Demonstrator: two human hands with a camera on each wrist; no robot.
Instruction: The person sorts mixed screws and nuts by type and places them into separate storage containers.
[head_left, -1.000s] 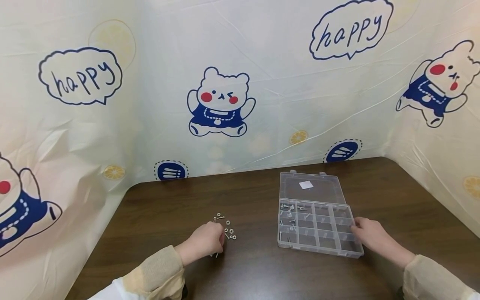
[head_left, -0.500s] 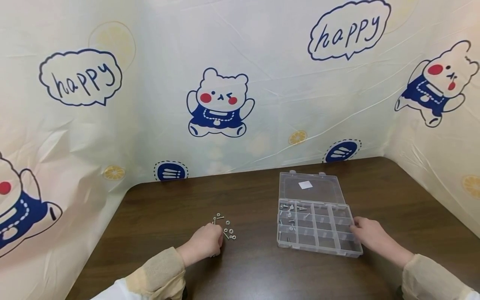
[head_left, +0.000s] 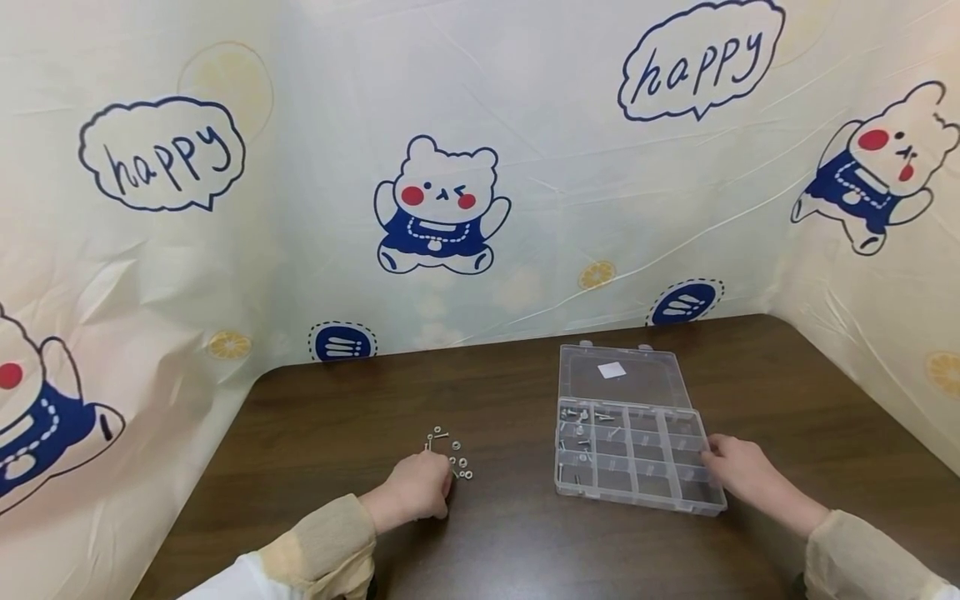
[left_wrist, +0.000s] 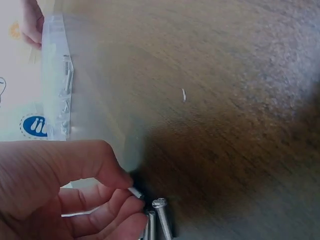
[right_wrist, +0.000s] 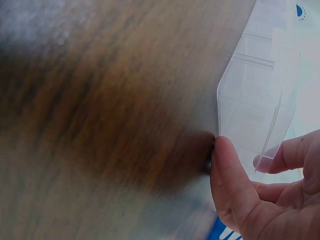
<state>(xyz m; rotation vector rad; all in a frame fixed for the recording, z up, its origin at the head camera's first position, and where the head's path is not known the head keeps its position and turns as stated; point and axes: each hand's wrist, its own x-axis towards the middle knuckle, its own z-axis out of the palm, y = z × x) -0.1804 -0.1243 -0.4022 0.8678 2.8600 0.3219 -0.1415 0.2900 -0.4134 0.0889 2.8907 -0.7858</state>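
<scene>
My left hand (head_left: 416, 486) is low over the table beside a small pile of hardware. In the left wrist view its thumb and fingertips pinch a small silver screw (left_wrist: 135, 192), mostly hidden by the fingers. Right beside the fingertips lie more screws (left_wrist: 161, 215), one with its head showing. Several nuts (head_left: 456, 445) are scattered just beyond the hand. My right hand (head_left: 746, 475) holds the right side of a clear divided plastic box (head_left: 641, 500), its thumb over the rim and fingers against the outer wall.
The box lies with its clear lid (head_left: 645, 375) folded back, a white label (head_left: 611, 370) on it. Screws and other small metal parts sit in its left compartments. A printed cloth (head_left: 525, 208) hangs behind the brown table (head_left: 517, 550).
My left hand has shifted slightly right and toward the table's front, covering screws that showed below it earlier. The right hand and the box have stayed put.
</scene>
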